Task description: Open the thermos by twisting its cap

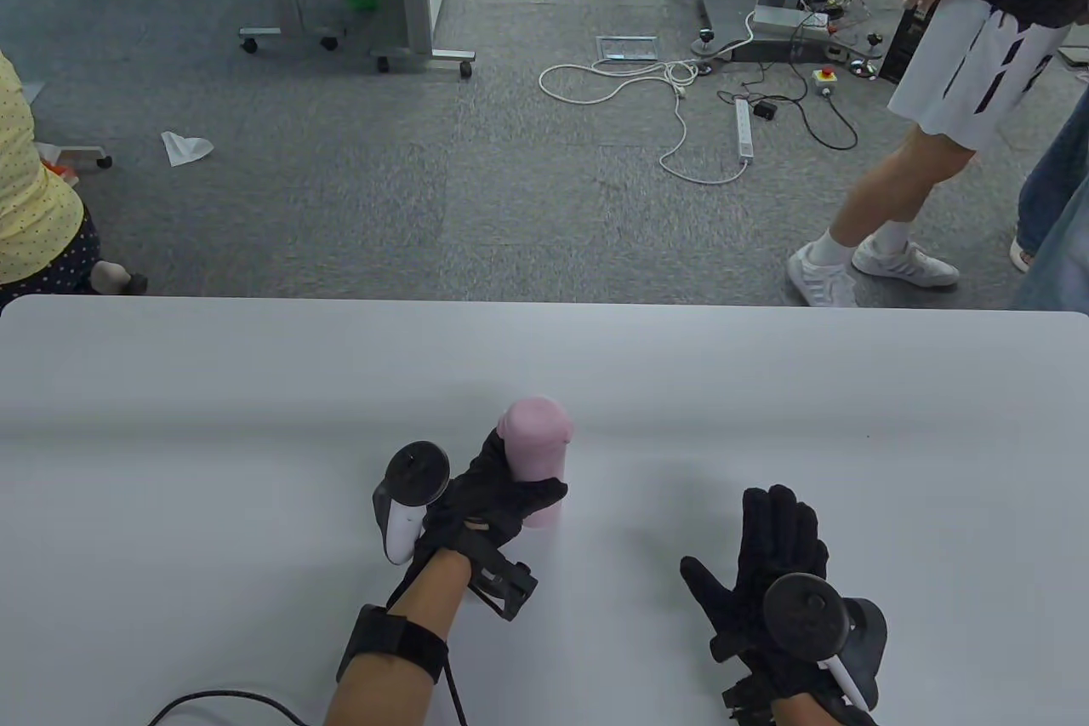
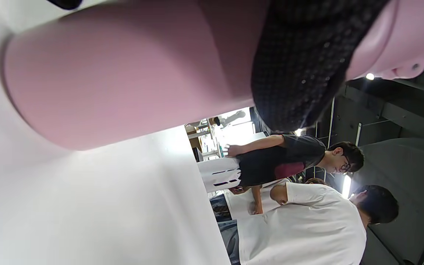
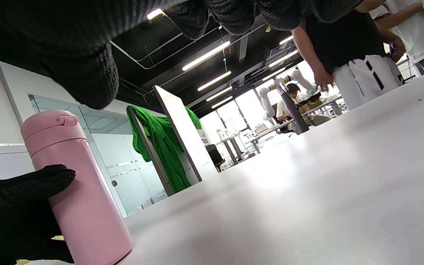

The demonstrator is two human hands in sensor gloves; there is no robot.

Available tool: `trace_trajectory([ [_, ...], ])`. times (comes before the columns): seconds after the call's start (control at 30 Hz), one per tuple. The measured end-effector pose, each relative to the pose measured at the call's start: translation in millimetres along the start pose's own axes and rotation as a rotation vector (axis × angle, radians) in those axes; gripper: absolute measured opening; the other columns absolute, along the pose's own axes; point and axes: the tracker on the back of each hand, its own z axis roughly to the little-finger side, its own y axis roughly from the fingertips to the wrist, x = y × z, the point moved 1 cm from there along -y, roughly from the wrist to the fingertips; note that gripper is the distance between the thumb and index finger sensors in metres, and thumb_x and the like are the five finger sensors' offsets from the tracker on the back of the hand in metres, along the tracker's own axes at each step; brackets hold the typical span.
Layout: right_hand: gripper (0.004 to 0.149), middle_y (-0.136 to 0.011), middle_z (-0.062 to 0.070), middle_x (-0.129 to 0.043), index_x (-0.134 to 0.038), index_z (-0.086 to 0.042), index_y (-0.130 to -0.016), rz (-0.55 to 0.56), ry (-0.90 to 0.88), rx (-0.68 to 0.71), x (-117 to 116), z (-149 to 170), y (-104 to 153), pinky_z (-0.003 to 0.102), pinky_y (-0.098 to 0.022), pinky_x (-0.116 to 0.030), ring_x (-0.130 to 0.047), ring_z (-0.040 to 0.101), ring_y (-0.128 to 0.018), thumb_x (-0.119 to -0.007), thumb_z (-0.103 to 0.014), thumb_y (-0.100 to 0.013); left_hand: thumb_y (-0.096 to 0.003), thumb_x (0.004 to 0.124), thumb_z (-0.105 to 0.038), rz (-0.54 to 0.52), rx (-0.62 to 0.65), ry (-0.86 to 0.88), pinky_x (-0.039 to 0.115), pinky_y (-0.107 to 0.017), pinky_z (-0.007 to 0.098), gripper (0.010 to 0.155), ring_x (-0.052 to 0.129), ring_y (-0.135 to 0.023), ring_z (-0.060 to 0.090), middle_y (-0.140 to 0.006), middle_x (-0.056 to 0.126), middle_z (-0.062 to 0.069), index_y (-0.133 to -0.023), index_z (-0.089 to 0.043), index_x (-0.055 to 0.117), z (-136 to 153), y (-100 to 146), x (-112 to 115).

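Observation:
A pink thermos (image 1: 538, 458) stands upright on the white table (image 1: 213, 420), its pink cap (image 1: 534, 424) on top. My left hand (image 1: 493, 496) grips the thermos body from the left, fingers wrapped around its middle. The left wrist view shows the thermos body (image 2: 123, 70) close up with a gloved finger (image 2: 300, 62) across it. My right hand (image 1: 770, 564) lies open and empty, fingers spread, low over the table to the right of the thermos. In the right wrist view the thermos (image 3: 76, 191) stands at left with my left hand's fingers (image 3: 31, 187) on it.
The table's far edge (image 1: 544, 302) runs across the middle of the table view. Beyond it are grey carpet, cables (image 1: 681, 105) and a person in white shorts (image 1: 936, 105) at the right. Bare table surface lies on both sides of the hands.

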Motion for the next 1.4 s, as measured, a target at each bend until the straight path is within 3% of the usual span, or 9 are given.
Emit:
trace_trajectory([
  [0.27, 0.101, -0.118, 0.025, -0.015, -0.022, -0.013, -0.116, -0.004, -0.015, 0.003, 0, 0, 0, 0.075, -0.071, -0.024, -0.018, 0.06, -0.102, -0.083, -0.061, -0.053, -0.0323, 0.1, -0.042, -0.028, 0.031, 0.004, 0.065, -0.064, 0.064, 0.095, 0.063, -0.097, 0.05, -0.112, 0.054, 0.015, -0.107, -0.018, 0.046, -9, 17, -5],
  [0.77, 0.1, -0.118, 0.026, -0.015, -0.023, -0.012, -0.116, -0.044, -0.032, 0.05, -10, -9, 3, 0.075, -0.071, -0.025, -0.018, 0.06, -0.102, -0.083, -0.061, -0.053, -0.0333, 0.1, -0.042, -0.05, 0.069, -0.011, 0.063, -0.064, 0.065, 0.095, 0.063, -0.098, 0.05, -0.111, 0.055, 0.017, -0.108, -0.017, 0.047, -34, 77, -12],
  [1.1, 0.1, -0.118, 0.027, -0.016, -0.023, -0.012, -0.116, -0.053, -0.068, 0.076, -13, -16, 4, 0.075, -0.071, -0.026, -0.019, 0.06, -0.102, -0.083, -0.062, -0.053, -0.0334, 0.099, -0.043, -0.045, 0.108, 0.044, 0.063, -0.064, 0.065, 0.094, 0.063, -0.098, 0.05, -0.111, 0.055, 0.018, -0.108, -0.017, 0.048, -33, 91, 9],
  [1.4, 0.099, -0.118, 0.028, -0.018, -0.025, -0.012, -0.116, -0.053, -0.173, 0.125, -12, -35, 3, 0.075, -0.071, -0.027, -0.021, 0.06, -0.102, -0.083, -0.062, -0.053, -0.0336, 0.099, -0.045, -0.017, 0.142, 0.029, 0.061, -0.064, 0.066, 0.094, 0.062, -0.098, 0.049, -0.11, 0.055, 0.019, -0.108, -0.018, 0.048, -32, 93, 13],
])
